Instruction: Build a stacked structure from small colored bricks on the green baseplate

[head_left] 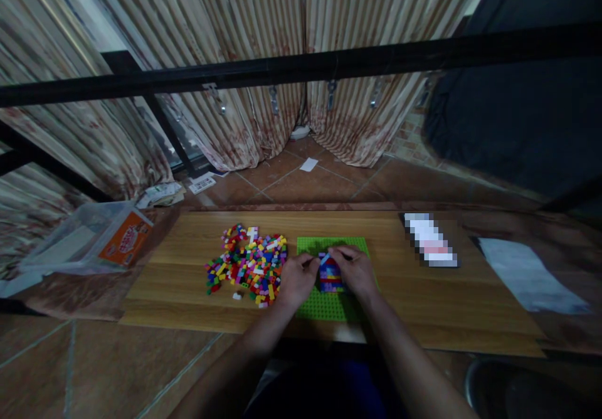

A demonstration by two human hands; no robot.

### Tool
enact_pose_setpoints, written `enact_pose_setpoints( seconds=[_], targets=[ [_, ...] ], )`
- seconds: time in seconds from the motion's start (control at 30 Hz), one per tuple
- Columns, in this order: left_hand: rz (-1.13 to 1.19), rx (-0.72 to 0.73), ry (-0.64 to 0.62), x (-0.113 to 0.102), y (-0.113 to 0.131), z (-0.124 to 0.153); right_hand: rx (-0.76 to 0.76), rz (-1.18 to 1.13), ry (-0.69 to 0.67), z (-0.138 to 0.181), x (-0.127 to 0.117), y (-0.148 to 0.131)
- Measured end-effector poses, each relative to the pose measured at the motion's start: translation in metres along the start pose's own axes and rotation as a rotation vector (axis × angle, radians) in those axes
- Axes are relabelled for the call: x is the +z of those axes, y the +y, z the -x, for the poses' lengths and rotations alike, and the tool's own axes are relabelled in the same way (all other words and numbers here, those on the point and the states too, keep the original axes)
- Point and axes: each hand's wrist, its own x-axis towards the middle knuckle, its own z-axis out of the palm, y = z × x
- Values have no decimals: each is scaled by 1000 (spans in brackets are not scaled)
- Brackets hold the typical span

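Observation:
A green studded baseplate [310, 310] lies on the wooden board in front of me. On it stands a small build of toy bricks [330, 276] in rows of purple, blue, red and yellow. My right hand [356, 271] reaches over from the right, its fingertips pinched at a light blue brick [325, 259] at the far edge of the build. My left hand [298, 279] is at the build's left side, thumb and forefinger closed together; what they hold, if anything, is too small to make out. The fingers partly cover the build.
Left of the baseplate spreads a pile of loose coloured bricks [254, 262]. A phone [430, 240] with a blurred screen and a white sheet [529, 275] lie to the right. A clear plastic box [84, 237] stands far left. A dark metal rail [282, 68] crosses beyond the board.

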Motion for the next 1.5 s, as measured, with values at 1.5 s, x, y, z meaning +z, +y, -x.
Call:
enact_pose_setpoints(
  seconds=[1.5],
  targets=[
    [-204,254,195,19,-19,21,-268,129,-269,-2,-26,-5]
  ],
)
